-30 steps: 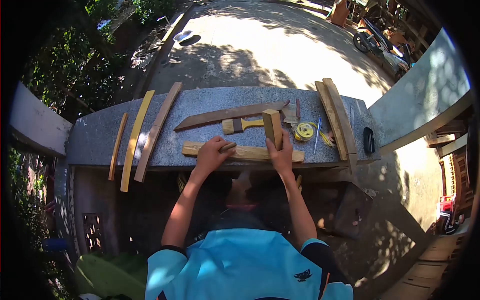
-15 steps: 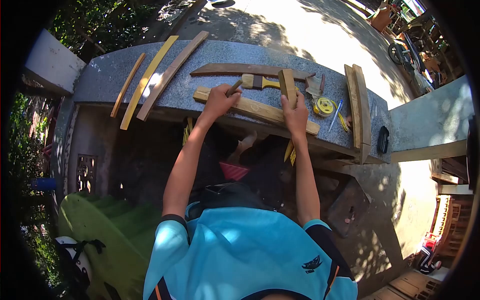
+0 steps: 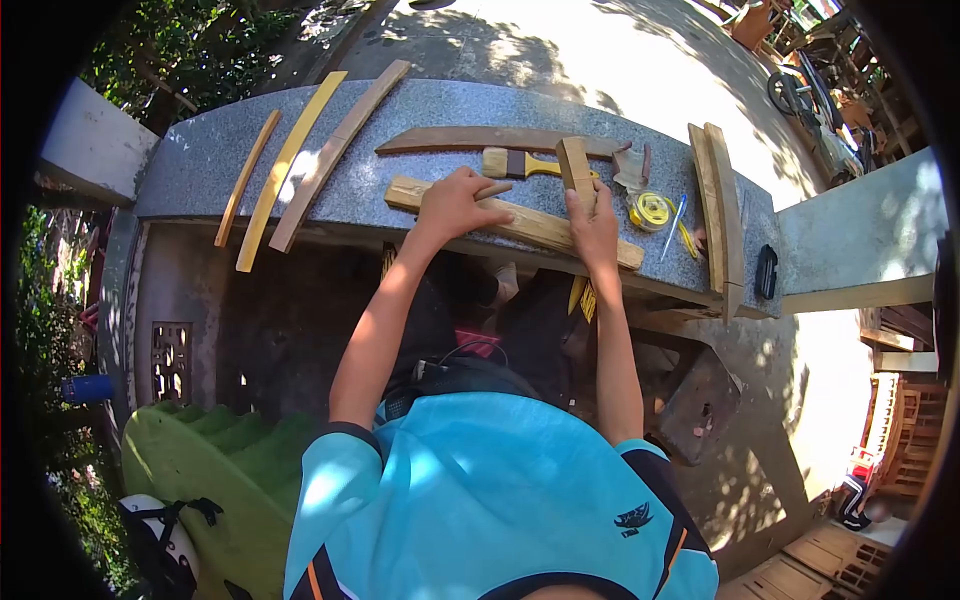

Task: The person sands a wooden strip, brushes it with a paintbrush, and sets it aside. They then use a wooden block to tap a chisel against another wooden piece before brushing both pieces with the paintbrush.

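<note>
Wooden beam lies at my twelve o'clock along the near edge of the desk. Three slats slant at eleven. My left hand, over the beam, has its fingers curled closed around a short stick. Just beyond is a paintbrush. My right hand has its fingers closed on a wooden block. At one o'clock lie a yellow tape measure, a pen and two boards, then a black object.
</note>
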Action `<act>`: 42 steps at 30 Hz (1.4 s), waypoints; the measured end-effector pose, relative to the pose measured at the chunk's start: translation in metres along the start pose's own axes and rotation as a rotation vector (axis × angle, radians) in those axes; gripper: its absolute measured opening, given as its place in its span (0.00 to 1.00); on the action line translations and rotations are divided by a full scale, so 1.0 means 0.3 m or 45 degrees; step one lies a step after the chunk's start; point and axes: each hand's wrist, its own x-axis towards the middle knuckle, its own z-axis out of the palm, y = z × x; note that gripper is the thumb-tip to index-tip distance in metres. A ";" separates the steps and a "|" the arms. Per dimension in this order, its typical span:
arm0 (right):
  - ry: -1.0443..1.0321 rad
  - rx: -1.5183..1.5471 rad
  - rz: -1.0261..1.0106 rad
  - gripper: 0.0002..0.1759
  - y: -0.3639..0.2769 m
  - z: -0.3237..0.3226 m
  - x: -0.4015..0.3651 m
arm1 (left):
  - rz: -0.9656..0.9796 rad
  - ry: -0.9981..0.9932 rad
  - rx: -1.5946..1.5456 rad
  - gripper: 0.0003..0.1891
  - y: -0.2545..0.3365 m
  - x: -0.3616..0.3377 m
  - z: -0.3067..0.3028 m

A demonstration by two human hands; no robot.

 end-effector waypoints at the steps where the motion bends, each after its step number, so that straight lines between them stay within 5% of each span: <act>1: -0.020 0.016 0.000 0.23 -0.006 -0.004 0.001 | -0.055 -0.043 0.040 0.27 0.016 -0.002 -0.002; 7: -0.054 -0.030 0.061 0.21 -0.001 -0.004 0.019 | -0.140 -0.071 -0.240 0.17 -0.001 0.006 -0.011; 11: 0.001 -0.060 0.080 0.22 -0.006 0.008 0.021 | -0.388 -0.087 -0.905 0.15 -0.026 0.030 -0.042; 15: -0.247 -0.149 0.081 0.24 -0.015 -0.016 0.062 | -0.518 -0.153 -1.651 0.14 -0.064 0.046 -0.100; 17: -0.121 -0.290 -0.169 0.24 0.004 -0.014 0.068 | -0.651 -0.177 -2.046 0.14 -0.062 0.051 -0.085; 19: 0.154 -0.703 -0.466 0.26 0.008 -0.010 0.067 | -0.712 -0.420 -1.757 0.13 -0.040 0.041 -0.080; 22: 0.305 -0.439 -0.493 0.25 -0.073 0.014 0.008 | -0.455 -0.740 -1.323 0.12 0.047 0.014 -0.076; 23: 0.102 -0.132 -0.238 0.22 -0.108 0.032 -0.019 | -0.346 -0.805 -1.274 0.12 0.082 0.008 -0.060; 24: -0.172 0.330 0.124 0.17 -0.101 0.059 -0.046 | -0.220 -0.679 -1.164 0.13 0.121 0.002 -0.036; 26: -0.242 0.742 0.378 0.15 -0.115 0.100 -0.062 | 0.037 -0.435 -0.937 0.14 0.179 -0.001 0.009; 29: -0.072 0.990 0.392 0.19 -0.086 0.112 0.003 | 0.255 -0.480 -0.698 0.14 0.143 0.013 -0.007; 32: -0.099 1.277 0.383 0.27 -0.156 0.097 0.068 | 0.733 0.059 -0.072 0.13 0.005 0.053 -0.041; 34: -0.313 1.396 0.338 0.30 -0.124 0.085 0.114 | 0.760 0.137 0.123 0.12 -0.111 0.081 -0.097; 37: -0.332 1.180 0.446 0.32 -0.153 0.164 0.119 | 0.313 0.015 -0.031 0.12 -0.244 0.071 -0.116; 42: -0.276 1.109 0.446 0.24 -0.131 0.269 0.132 | 0.294 0.215 0.084 0.13 -0.261 0.060 -0.079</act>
